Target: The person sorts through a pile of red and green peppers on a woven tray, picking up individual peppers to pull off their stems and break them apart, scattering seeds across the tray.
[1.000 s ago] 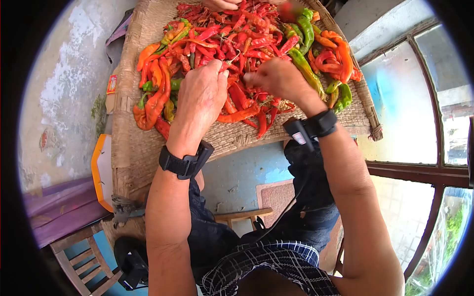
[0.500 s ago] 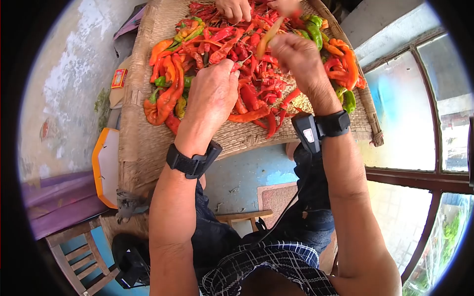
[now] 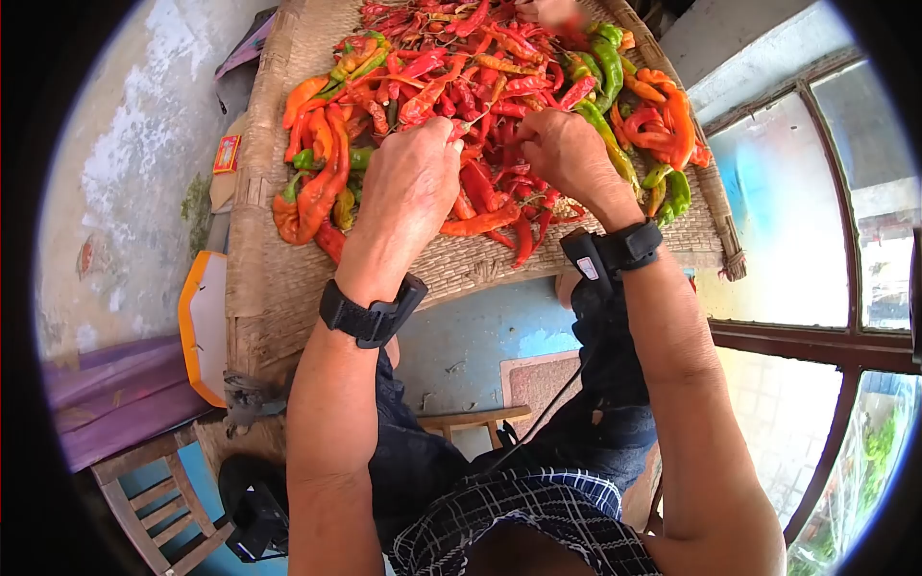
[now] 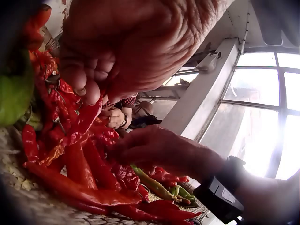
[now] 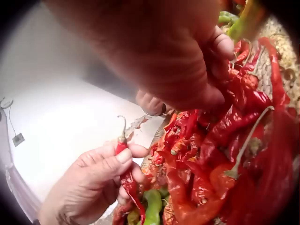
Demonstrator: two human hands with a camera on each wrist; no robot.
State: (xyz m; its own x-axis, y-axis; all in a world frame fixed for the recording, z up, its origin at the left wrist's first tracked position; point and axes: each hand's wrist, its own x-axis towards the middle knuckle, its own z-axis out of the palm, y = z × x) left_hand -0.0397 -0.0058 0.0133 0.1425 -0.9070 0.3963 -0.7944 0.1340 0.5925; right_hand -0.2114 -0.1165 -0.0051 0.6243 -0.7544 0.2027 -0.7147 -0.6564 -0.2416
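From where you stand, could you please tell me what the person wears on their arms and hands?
Both arms are bare, with no sleeves and no gloves. The left hand has a black strap with a black camera unit at its wrist. The right hand has the same black strap, whose camera unit bears a small pale label; a thin black cable runs down from it toward the lap.

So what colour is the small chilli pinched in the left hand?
Red, with a pale curled stem; the small chilli shows best in the right wrist view.
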